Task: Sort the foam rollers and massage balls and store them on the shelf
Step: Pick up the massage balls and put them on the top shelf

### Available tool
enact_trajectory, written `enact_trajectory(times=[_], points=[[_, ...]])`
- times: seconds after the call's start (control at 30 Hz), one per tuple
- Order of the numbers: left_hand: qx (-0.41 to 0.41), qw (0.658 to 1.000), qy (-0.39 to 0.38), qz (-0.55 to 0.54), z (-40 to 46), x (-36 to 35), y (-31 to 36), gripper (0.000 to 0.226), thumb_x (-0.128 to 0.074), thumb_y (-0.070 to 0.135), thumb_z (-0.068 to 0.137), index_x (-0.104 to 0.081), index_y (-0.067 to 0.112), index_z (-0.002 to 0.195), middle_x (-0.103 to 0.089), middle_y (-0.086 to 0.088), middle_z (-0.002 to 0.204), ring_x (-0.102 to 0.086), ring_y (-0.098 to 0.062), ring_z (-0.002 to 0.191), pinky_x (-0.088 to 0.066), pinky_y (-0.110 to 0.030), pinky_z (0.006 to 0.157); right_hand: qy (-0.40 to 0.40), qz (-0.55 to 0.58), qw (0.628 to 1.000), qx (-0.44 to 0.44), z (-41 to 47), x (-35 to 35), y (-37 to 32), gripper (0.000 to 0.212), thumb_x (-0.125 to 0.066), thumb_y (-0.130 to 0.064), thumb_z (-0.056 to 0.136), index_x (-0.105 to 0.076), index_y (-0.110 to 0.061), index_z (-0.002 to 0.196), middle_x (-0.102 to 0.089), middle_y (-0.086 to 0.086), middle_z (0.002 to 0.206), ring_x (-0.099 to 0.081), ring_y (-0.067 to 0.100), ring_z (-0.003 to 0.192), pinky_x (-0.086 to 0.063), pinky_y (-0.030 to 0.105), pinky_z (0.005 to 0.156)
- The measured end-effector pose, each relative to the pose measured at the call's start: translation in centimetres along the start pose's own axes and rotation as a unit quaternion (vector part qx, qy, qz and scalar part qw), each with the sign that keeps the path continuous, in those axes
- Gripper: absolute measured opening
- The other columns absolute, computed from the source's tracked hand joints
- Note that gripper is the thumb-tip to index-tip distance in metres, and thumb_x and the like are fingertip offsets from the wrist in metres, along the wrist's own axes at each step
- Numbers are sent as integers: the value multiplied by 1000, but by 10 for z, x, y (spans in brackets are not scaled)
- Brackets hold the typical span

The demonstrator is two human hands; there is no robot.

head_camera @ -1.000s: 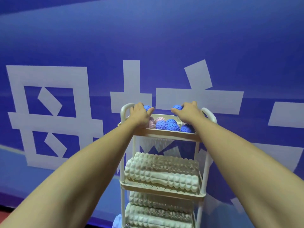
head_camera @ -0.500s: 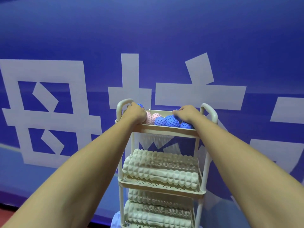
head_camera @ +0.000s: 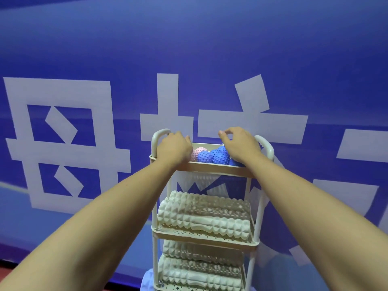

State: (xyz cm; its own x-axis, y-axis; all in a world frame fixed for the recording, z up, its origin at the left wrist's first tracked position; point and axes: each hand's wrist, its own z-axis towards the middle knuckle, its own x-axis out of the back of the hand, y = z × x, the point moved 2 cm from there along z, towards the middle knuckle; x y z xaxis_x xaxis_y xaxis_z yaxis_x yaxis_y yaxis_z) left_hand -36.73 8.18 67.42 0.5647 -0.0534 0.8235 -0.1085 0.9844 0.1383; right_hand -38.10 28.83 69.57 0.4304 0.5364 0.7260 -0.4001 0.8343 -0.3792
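The bottom of the cream three-tier plastic trolley shelf (head_camera: 222,168) is cut off by the frame edge, and a pale blue lump at its foot can't be made out. Left hand (head_camera: 173,149) covers the left end of the top tray, so whatever lies under its palm is hidden; its fingers curl down over the far side and I can't tell if they hold anything. Right hand (head_camera: 241,144) hides part of the balls at the tray's right end.

Top tray holds the spiky massage balls: one pink studded rubber ball (head_camera: 197,153) just beside the left hand's knuckles, and the blue studded rubber balls (head_camera: 216,156) packed between the 2 hands, the rightmost touching or under the right palm. Right fingers hang loosely bent above the balls, thumb & forefinger tips close together, nothing seen gripped.

Both bare forearms stretch fwd, nearly straight, hands palm-down over the tray.

Cream ridged foam rollers (head_camera: 204,215) lie lengthwise on the middle tier, more on the tier below. Behind stands a blue wall w/ big pale characters (head_camera: 63,143)
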Motion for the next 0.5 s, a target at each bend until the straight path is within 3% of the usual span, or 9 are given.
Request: enact_trajectory(times=[0.1,0.2,0.3,0.5], points=[[-3,1000,18,-9,-8,5,0,45,-37,50,102,-57,20,129,-62,-5,126,-62,-21,107,-44,-30,70,-22,-27,999,30,-12,7,-5,50,-40,-56,102,-57,-24,136,-57,0,141,-57,23,123,-48,41,94],[-40,998,37,-34,-31,19,1,46,-39,48,103,-53,19,135,-58,-4,135,-57,-20,120,-51,-34,86,-32,-44,996,65,-29,15,-7,50,-39,-53,104,-55,-22,139,-55,-1,143,-55,22,126,-46,39,96],[-71,989,105,-80,-68,36,1,46,-39,42,105,-51,16,140,-55,-4,141,-50,-20,129,-46,-38,102,-20,-57,993,105,-50,18,-9,48,-39,-50,104,-52,-24,141,-53,-3,146,-53,23,127,-43,40,99],[-117,980,138,-88,-145,18,-7,49,-35,41,105,-41,19,148,-38,-2,158,-34,-21,145,-33,-42,116,23,-43,979,199,-123,2,-9,48,-45,-45,103,-49,-23,145,-48,-1,151,-43,20,139,-37,42,115]])
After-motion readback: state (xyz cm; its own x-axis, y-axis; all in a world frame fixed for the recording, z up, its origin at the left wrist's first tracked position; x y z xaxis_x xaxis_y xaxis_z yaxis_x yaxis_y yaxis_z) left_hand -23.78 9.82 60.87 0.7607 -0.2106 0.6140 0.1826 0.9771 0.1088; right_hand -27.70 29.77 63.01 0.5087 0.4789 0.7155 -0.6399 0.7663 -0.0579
